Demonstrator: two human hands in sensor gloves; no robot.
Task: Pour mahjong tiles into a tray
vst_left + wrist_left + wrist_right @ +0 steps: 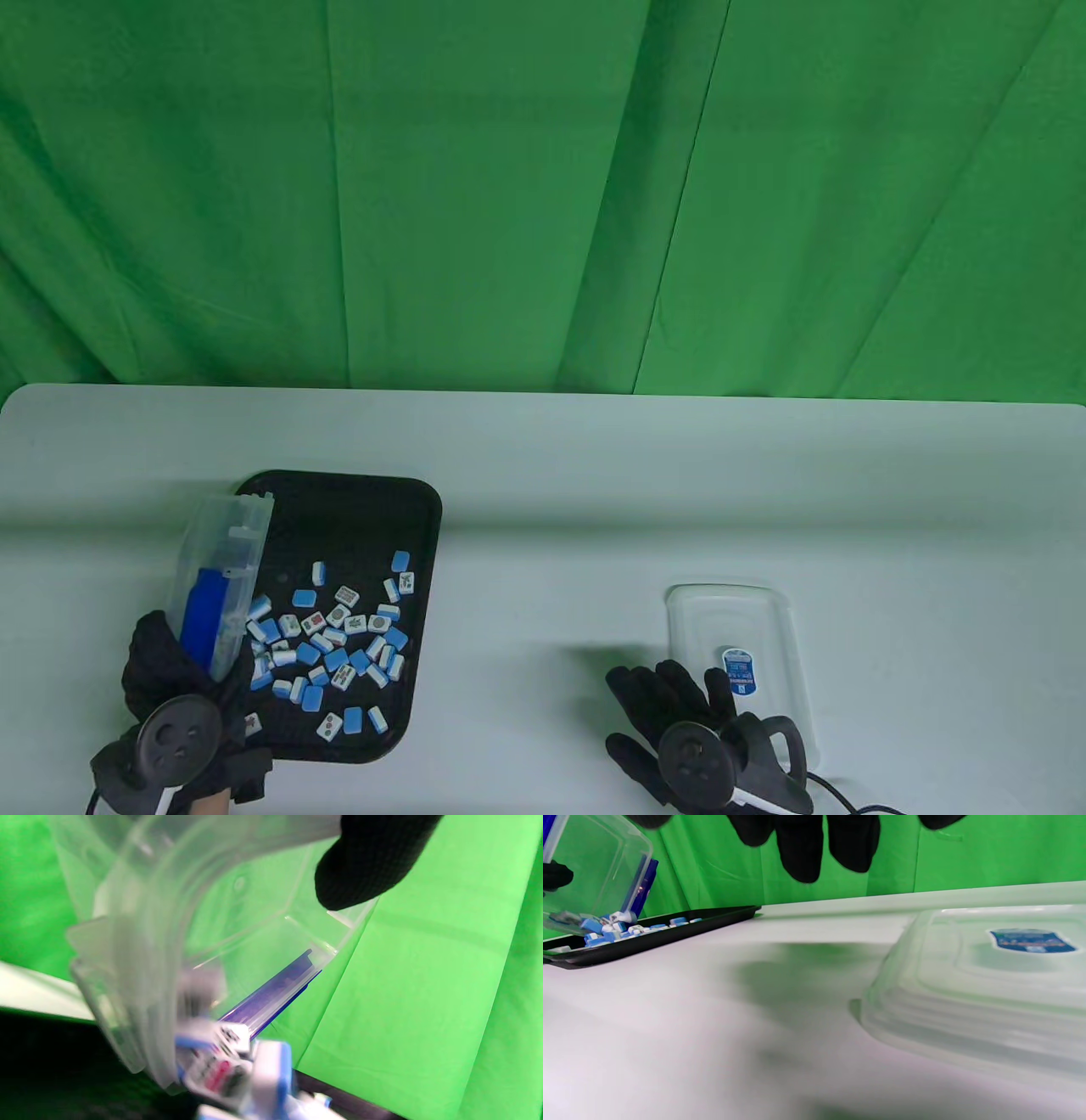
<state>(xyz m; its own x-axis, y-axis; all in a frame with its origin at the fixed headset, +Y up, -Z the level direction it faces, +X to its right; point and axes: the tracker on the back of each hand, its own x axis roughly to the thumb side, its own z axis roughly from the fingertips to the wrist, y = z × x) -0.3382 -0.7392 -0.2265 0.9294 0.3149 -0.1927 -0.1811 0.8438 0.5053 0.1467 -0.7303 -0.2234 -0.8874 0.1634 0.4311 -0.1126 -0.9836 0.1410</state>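
Observation:
My left hand (165,679) grips a clear plastic box (222,569) with a blue label and holds it tipped on its side, mouth toward the black tray (356,509). Several blue-and-white mahjong tiles (339,637) lie scattered in the tray's near half. In the left wrist view the box (178,921) fills the frame and a few tiles (237,1069) sit at its lip. My right hand (679,705) rests flat on the table, fingers spread and empty, just left of the box's clear lid (742,645). The tray and tipped box also show in the right wrist view (598,878).
One tile (253,723) lies at the tray's near-left rim by my left hand. The lid (988,984) lies flat at the right. The white table (551,509) ends at a green backdrop (543,187) behind.

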